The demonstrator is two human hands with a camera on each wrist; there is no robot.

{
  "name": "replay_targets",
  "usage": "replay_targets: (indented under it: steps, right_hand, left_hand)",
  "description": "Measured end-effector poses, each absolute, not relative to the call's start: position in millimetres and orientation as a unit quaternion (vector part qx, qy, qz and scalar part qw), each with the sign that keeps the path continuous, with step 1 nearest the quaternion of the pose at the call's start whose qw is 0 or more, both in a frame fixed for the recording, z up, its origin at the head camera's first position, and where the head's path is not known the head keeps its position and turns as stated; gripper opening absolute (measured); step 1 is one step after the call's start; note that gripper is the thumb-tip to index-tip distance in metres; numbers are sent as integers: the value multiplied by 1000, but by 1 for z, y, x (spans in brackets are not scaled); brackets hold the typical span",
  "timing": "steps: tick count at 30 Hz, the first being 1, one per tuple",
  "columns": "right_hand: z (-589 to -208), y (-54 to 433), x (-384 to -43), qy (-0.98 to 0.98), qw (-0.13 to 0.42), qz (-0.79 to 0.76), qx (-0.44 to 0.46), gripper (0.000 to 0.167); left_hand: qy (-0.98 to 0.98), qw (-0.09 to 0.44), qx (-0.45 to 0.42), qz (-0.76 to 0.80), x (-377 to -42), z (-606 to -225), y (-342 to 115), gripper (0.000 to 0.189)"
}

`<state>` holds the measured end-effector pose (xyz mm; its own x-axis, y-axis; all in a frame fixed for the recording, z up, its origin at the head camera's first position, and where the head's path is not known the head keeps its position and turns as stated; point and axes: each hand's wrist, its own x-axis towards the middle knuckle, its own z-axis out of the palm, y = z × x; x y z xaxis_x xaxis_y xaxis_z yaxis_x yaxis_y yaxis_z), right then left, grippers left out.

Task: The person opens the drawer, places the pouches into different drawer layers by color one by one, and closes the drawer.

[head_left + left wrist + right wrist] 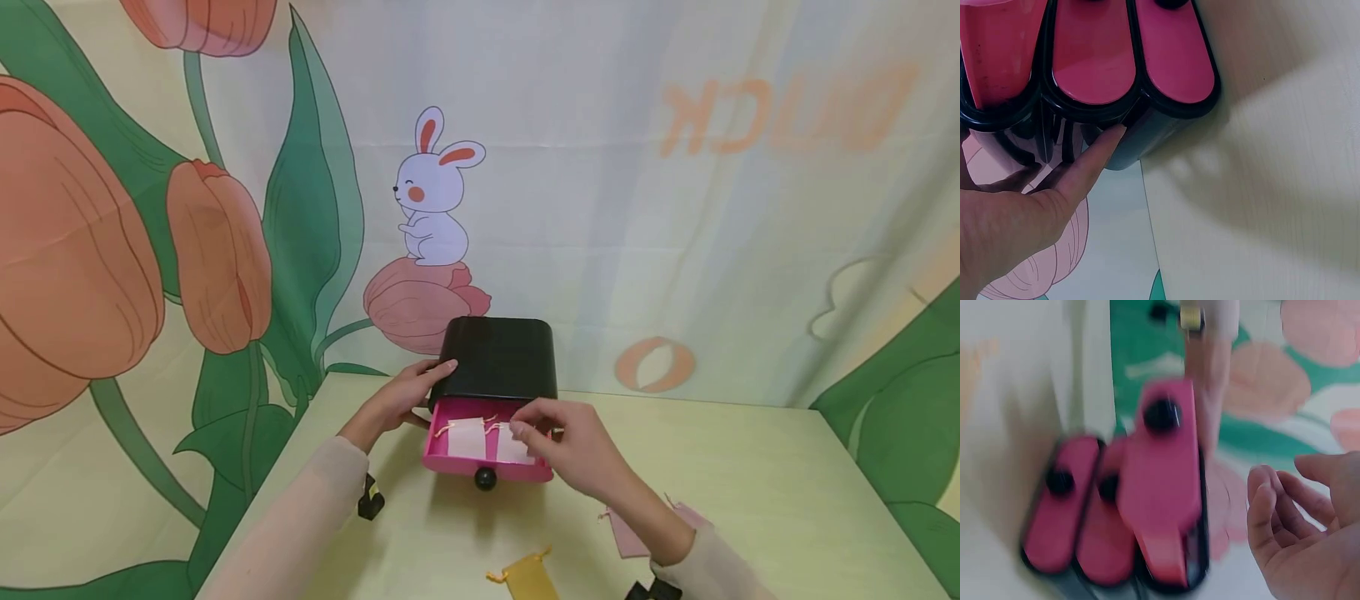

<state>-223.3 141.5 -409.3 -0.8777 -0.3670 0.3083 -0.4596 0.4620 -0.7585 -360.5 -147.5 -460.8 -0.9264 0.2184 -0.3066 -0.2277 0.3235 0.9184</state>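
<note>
A small black drawer box [497,358] stands at the back of the table. Its top pink drawer [453,463], with a round black knob [486,478], is pulled out. Inside lie a white drawstring pouch [467,439] and a second white pouch [512,448], partly covered by my right hand. My left hand [405,390] holds the box's left side, thumb on the top edge and fingers along the side wall [1154,134]. Over the drawer's right part hovers my right hand [573,442], fingers loosely bent; nothing shows between them in the right wrist view.
A yellow drawstring pouch [531,577] lies near the table's front edge. Under my right forearm is a pink pouch [628,535]. Two lower pink drawers [1094,56] are pushed in. A printed curtain [570,208] hangs right behind the box.
</note>
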Motion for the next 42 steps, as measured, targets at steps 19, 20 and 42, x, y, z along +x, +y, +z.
replay_targets:
  steps: [19, 20, 42]
  right_hand:
    - [-510, 102, -197, -793, -144, 583, 108, 38]
    - [-511, 101, -197, -788, -141, 590, 106, 39]
    - [-500, 94, -251, -732, -85, 672, 80, 41]
  left_hand:
    - [791, 184, -3, 583, -358, -461, -149, 98]
    - [792, 184, -3, 582, -358, -461, -149, 98]
    - [780, 189, -4, 596, -357, -460, -146, 96]
